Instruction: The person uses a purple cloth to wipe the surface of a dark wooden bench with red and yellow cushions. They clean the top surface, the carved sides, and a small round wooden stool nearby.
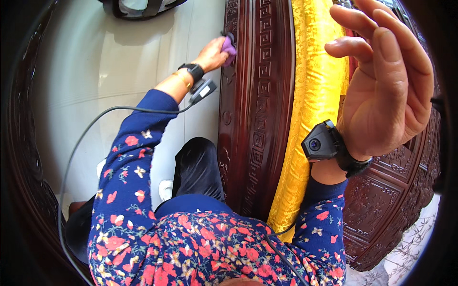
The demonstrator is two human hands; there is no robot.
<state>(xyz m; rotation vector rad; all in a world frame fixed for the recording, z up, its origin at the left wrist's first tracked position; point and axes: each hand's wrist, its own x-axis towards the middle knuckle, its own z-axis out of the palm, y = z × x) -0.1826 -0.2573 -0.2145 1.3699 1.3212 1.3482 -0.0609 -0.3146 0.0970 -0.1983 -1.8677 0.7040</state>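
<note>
My left hand (213, 55) is stretched forward and shut on a bunched purple cloth (229, 51). The cloth touches the carved front rail (243, 118) of a dark, polished wooden seat, near its lower left edge. Close to the camera, my right hand (384, 78) is raised over the seat with its palm showing. Its fingers are apart and slightly curled, with nothing seen in them. Below it, a yellow patterned seat cushion (315, 71) runs along the seat. Each wrist carries a strapped device, a small black camera (318, 143) on the right one.
Pale glossy floor tiles (143, 64) lie to the left. A black-rimmed object (143, 9) stands at the top left. A black cable (82, 139) loops from the left wrist device. Carved wooden panels (372, 203) rise at the right. My dark-trousered knee (198, 168) is beside the rail.
</note>
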